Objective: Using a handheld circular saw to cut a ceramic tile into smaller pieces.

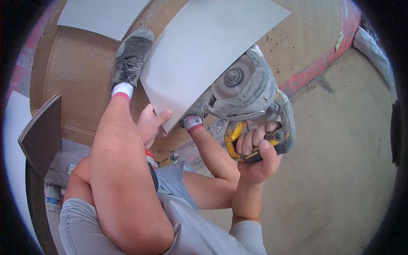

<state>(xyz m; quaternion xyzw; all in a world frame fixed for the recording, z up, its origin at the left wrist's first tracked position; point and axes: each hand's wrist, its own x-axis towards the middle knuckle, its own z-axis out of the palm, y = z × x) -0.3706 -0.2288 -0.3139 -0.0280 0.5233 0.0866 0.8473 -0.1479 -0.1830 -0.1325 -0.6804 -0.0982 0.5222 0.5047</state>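
Note:
My left hand grips the near corner of a large white tile, its thumb lying on the top face. The tile slants up and away to the right, over my shod feet. In my right hand is a dust-coated handheld disc cutter, fingers wrapped round its yellow and black handle. The cutter's round disc and its centre bolt face up, and its guard sits close against the tile's right edge. Whether the disc touches the tile or is spinning, I cannot tell.
Another white tile lies at the far left, on brown cardboard. Dark-backed tiles stand stacked at the left, near a small can. My dark shoe rests on the cardboard. A white bag lies far right, beyond the dusty floor.

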